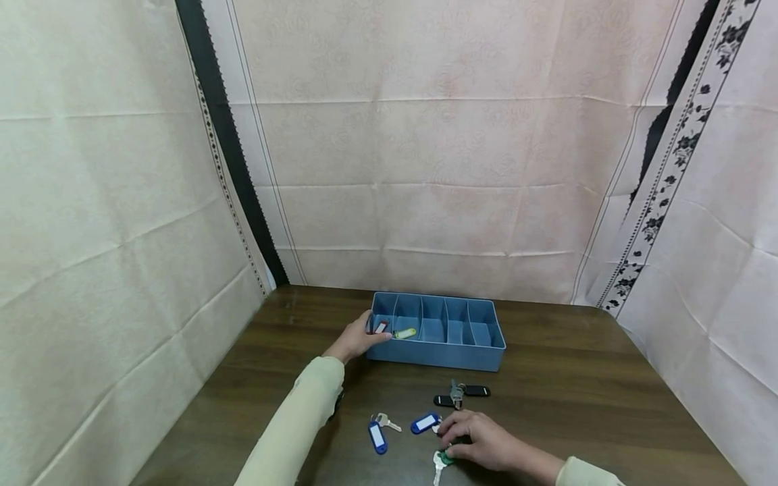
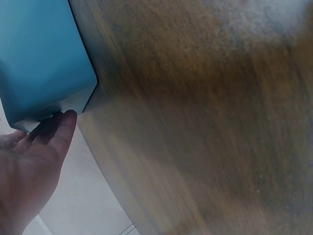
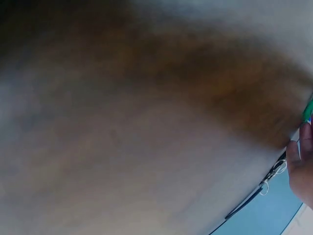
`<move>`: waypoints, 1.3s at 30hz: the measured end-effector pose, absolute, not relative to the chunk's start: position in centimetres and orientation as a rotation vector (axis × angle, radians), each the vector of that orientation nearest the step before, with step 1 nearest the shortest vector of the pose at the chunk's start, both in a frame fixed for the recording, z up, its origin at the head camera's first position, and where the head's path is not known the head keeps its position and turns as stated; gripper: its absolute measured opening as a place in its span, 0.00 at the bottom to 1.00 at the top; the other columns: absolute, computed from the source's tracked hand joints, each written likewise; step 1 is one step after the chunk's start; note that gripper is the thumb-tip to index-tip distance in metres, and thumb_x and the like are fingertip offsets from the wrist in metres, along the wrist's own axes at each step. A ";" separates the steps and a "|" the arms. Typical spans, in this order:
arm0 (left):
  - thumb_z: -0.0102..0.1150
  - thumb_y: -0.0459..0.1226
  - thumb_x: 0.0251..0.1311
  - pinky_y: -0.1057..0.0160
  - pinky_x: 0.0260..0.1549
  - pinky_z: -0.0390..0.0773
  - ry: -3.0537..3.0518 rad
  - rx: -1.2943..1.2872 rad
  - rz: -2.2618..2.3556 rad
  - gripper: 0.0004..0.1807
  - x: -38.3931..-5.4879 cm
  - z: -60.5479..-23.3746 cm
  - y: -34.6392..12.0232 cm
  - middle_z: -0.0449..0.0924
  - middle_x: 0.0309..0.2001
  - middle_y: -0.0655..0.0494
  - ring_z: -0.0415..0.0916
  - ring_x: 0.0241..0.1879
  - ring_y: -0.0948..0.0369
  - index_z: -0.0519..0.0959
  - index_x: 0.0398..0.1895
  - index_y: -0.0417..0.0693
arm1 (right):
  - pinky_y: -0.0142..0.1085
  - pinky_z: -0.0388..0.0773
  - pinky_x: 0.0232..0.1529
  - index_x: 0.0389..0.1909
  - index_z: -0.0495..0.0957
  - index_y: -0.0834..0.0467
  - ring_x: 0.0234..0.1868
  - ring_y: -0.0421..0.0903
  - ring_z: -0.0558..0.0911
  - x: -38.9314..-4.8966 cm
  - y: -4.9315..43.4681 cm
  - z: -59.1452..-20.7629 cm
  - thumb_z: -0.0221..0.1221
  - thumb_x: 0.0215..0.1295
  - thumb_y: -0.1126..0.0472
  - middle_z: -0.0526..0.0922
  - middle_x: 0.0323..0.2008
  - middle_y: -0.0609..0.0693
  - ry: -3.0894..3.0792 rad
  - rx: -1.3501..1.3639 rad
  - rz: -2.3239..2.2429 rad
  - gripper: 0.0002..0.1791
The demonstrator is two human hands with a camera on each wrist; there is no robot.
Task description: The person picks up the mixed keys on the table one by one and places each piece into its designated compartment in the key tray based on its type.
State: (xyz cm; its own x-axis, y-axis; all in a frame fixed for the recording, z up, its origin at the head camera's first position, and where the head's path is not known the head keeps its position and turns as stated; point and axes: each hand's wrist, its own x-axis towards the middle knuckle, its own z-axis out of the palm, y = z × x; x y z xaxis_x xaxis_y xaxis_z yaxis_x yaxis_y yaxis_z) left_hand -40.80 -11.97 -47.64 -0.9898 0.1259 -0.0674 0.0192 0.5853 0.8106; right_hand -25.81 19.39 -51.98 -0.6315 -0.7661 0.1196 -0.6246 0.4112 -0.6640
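At the left end of the blue compartment box (image 1: 446,352), my left hand (image 1: 358,337) holds the corner, thumb at the front rim. In the left wrist view its fingers (image 2: 61,132) lie against the box's end wall. A red key tag (image 1: 381,327) lies in the leftmost compartment and a yellow-green key tag (image 1: 404,333) in the second. Low on the table, my right hand (image 1: 480,442) pinches a green key tag (image 1: 446,458) with a silver key (image 1: 437,467). Its index finger is close by a blue key tag (image 1: 425,423).
Another blue key tag (image 1: 377,437) with a key lies left of the right hand. Two black key tags (image 1: 477,391) with keys lie between that hand and the box. Fabric sheets (image 1: 425,169) hang behind and along both sides of the wooden table (image 1: 559,385).
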 end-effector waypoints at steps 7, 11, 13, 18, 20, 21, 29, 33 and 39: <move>0.68 0.54 0.59 0.40 0.65 0.62 2.690 0.139 1.391 0.52 -40.5 -47.6 -12.1 0.59 0.73 0.40 0.62 0.68 0.44 0.50 0.78 0.47 | 0.35 0.74 0.51 0.38 0.87 0.46 0.53 0.39 0.77 -25.6 19.3 -51.8 0.61 0.68 0.51 0.81 0.51 0.45 2.441 -1.200 -1.075 0.07; 0.67 0.54 0.59 0.39 0.65 0.61 2.688 0.151 1.390 0.52 -40.4 -47.6 -12.1 0.59 0.73 0.40 0.61 0.68 0.44 0.50 0.78 0.47 | 0.35 0.74 0.52 0.37 0.87 0.47 0.53 0.39 0.77 -25.7 19.3 -51.4 0.61 0.69 0.52 0.82 0.51 0.47 2.427 -1.173 -1.137 0.07; 0.67 0.55 0.59 0.40 0.65 0.61 2.686 0.143 1.391 0.52 -40.4 -47.6 -12.1 0.58 0.73 0.41 0.61 0.68 0.44 0.50 0.79 0.48 | 0.35 0.74 0.52 0.37 0.87 0.47 0.52 0.39 0.78 -25.8 19.3 -51.1 0.62 0.69 0.53 0.82 0.51 0.48 2.423 -1.137 -1.175 0.06; 0.67 0.55 0.58 0.39 0.65 0.62 2.690 0.141 1.391 0.52 -40.5 -47.6 -12.2 0.58 0.73 0.41 0.61 0.68 0.44 0.50 0.78 0.47 | 0.36 0.73 0.54 0.36 0.87 0.46 0.53 0.42 0.77 -25.9 19.2 -49.7 0.62 0.69 0.53 0.82 0.52 0.51 2.450 -1.009 -1.250 0.06; 0.68 0.55 0.58 0.39 0.65 0.62 2.692 0.137 1.390 0.52 -40.7 -47.6 -12.2 0.59 0.73 0.41 0.61 0.68 0.44 0.50 0.78 0.47 | 0.37 0.73 0.54 0.36 0.87 0.46 0.54 0.45 0.77 -26.1 19.1 -49.1 0.62 0.69 0.53 0.82 0.52 0.51 2.463 -0.964 -1.289 0.06; 0.68 0.55 0.58 0.39 0.65 0.62 2.693 0.136 1.387 0.52 -40.8 -47.7 -12.2 0.59 0.73 0.41 0.62 0.68 0.44 0.50 0.78 0.47 | 0.36 0.73 0.53 0.35 0.86 0.47 0.55 0.47 0.77 -26.2 19.1 -48.8 0.62 0.69 0.54 0.81 0.53 0.52 2.468 -0.943 -1.313 0.06; 0.67 0.55 0.59 0.40 0.65 0.62 2.699 0.146 1.376 0.51 -40.9 -47.8 -12.2 0.59 0.73 0.41 0.62 0.68 0.45 0.50 0.78 0.48 | 0.33 0.79 0.45 0.36 0.86 0.53 0.55 0.54 0.77 -27.8 18.8 -46.6 0.61 0.70 0.57 0.79 0.55 0.57 2.569 -0.761 -1.479 0.06; 0.67 0.55 0.59 0.39 0.64 0.63 2.691 0.166 1.385 0.52 -40.6 -47.7 -12.2 0.59 0.73 0.40 0.63 0.67 0.44 0.50 0.78 0.47 | 0.37 0.79 0.48 0.37 0.86 0.52 0.57 0.54 0.77 -28.9 18.4 -45.7 0.62 0.69 0.56 0.79 0.56 0.56 2.662 -0.621 -1.541 0.07; 0.67 0.54 0.60 0.39 0.64 0.63 2.683 0.163 1.393 0.51 -40.7 -47.7 -12.1 0.60 0.73 0.40 0.63 0.66 0.44 0.50 0.78 0.47 | 0.46 0.77 0.56 0.38 0.86 0.55 0.61 0.54 0.75 -31.1 17.9 -44.4 0.62 0.69 0.56 0.80 0.57 0.56 2.757 -0.473 -1.652 0.08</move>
State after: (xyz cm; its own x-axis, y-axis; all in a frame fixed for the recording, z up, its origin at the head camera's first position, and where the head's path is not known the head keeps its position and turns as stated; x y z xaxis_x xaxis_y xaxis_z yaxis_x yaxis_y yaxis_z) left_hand -40.70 -12.10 -47.72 -0.9878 0.1473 -0.0516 0.0426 0.5725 0.8188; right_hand -31.11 17.86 -44.44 -0.9519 -0.1918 0.2388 -0.3010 0.4419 -0.8450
